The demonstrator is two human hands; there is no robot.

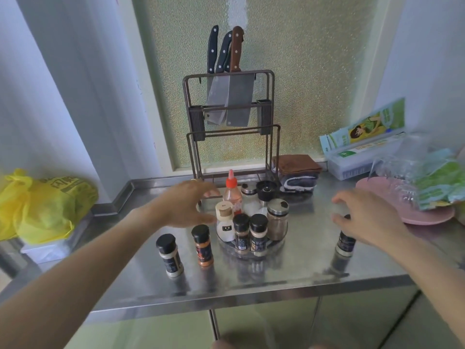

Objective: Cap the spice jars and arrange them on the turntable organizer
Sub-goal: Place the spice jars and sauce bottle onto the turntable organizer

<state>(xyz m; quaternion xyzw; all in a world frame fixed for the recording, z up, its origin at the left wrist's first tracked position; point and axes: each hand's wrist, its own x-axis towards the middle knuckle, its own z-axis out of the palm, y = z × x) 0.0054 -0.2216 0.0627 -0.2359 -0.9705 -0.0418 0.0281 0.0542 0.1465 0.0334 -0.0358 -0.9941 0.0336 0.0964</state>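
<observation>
A clear turntable (227,248) stands mid-counter, crowded with several capped jars and a red-capped squeeze bottle (232,195). Left of it on the steel counter stand a black-capped pale jar (169,255) and a black-capped orange spice jar (202,245). On the right a dark jar (345,244) stands partly hidden behind my right hand (364,217). That hand hovers just above the dark jar, fingers loosely spread, holding nothing. My left hand (187,205) hangs beside the turntable's left rim with spread fingers and nothing in it.
A knife rack (230,104) with cleavers rises behind the turntable. Folded cloths (297,170) lie at its right. A pink plate (425,212) under plastic packaging sits far right, boxes behind it. A yellow bag (42,205) lies at the left. The counter's front edge (251,295) is near.
</observation>
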